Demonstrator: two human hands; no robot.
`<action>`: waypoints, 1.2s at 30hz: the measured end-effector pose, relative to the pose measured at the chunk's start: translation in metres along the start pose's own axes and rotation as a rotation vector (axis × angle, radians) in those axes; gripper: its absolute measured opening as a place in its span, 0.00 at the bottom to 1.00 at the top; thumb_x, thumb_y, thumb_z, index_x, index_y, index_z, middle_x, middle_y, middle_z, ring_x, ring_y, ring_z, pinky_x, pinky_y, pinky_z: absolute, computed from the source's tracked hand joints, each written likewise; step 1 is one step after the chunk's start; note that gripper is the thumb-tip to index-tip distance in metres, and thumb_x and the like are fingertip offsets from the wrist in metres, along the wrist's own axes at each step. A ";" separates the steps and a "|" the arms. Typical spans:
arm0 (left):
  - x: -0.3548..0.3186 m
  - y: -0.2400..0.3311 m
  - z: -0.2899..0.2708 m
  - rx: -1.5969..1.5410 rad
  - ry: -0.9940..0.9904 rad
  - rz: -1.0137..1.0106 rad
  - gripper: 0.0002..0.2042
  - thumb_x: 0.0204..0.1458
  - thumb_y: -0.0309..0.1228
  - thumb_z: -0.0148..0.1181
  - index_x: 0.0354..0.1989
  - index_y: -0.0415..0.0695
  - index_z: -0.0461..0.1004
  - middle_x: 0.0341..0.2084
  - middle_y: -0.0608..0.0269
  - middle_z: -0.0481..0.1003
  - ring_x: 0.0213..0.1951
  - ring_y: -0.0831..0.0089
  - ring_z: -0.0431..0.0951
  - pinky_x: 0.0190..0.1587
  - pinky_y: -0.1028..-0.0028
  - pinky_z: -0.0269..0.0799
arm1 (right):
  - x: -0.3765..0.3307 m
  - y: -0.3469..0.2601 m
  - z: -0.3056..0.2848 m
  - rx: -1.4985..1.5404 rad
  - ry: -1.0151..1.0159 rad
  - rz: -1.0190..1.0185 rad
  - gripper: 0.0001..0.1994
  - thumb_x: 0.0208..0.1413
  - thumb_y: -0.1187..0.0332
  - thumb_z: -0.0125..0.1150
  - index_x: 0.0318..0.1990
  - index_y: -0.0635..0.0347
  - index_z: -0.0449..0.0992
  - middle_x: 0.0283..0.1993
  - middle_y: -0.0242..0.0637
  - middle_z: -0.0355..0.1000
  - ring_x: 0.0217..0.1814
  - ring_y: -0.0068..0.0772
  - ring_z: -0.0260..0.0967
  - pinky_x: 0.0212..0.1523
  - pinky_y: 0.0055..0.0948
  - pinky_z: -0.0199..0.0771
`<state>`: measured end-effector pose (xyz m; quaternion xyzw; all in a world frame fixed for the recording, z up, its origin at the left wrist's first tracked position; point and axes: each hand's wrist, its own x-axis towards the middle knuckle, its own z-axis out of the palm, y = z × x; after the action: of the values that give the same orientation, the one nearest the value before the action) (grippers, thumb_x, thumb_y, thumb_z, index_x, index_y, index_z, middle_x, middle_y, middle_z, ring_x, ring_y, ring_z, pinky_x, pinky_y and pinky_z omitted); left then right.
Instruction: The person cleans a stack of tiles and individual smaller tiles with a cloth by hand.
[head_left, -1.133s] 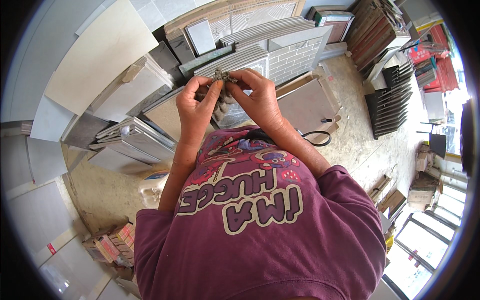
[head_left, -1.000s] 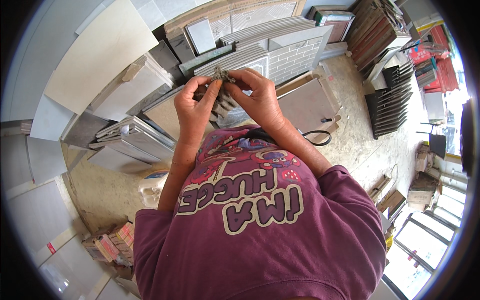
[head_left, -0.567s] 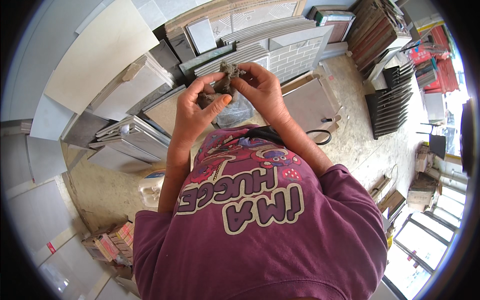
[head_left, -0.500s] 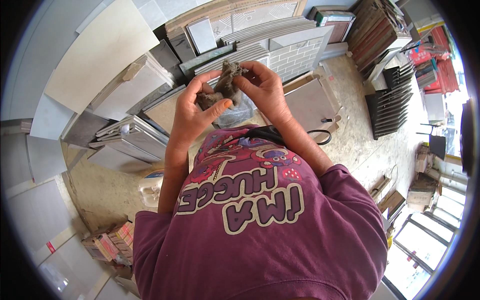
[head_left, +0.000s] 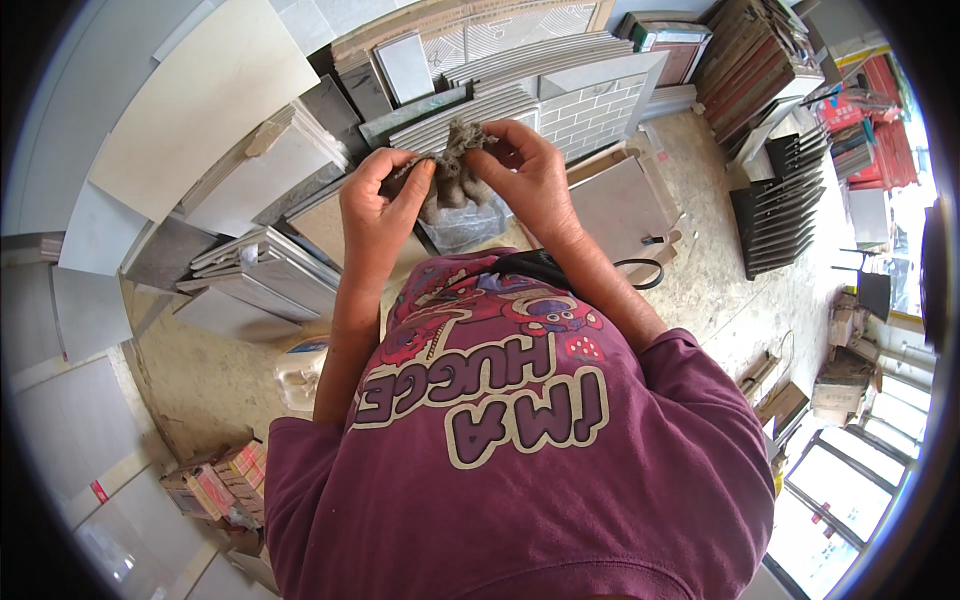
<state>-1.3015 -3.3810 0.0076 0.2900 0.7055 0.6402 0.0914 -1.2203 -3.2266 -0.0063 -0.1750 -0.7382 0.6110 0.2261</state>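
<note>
Head view: left hand point(head_left: 375, 205) and right hand point(head_left: 525, 170) both pinch a grey rag point(head_left: 450, 180), held in air above the grey plastic container point(head_left: 462, 225). Grip is fingertip-only, so a tug could drop it. Versus earlier frames, rag is lifted higher and bunched.

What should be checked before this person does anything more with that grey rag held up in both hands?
1. Left hand has a grip on the grey rag: ok, fingers pinch its left side.
2. Right hand has a grip: ok, fingertips hold its upper right edge.
3. Rag hangs free of the stacked tiles behind it: cannot tell, since it overlaps them in this view.
4. Rag is whole and clean: cannot tell, it is bunched and looks frayed.
5. Footing among the tile stacks: cannot tell, the body hides the feet.
6. Black cable on the floor: cannot tell, its run is partly hidden by the right arm.
</note>
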 end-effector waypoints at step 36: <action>-0.019 -0.029 -0.034 0.184 0.110 -0.002 0.04 0.44 0.21 0.60 0.29 0.38 0.73 0.20 0.70 0.70 0.18 0.86 0.62 0.22 0.83 0.58 | -0.008 -0.004 0.008 -0.088 -0.050 -0.055 0.18 0.45 0.76 0.64 0.45 0.66 0.69 0.36 0.34 0.72 0.39 0.21 0.70 0.44 0.23 0.71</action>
<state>-1.3112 -3.4205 -0.0193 0.2608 0.7656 0.5875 0.0261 -1.2182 -3.2385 -0.0045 -0.1491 -0.7743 0.5756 0.2165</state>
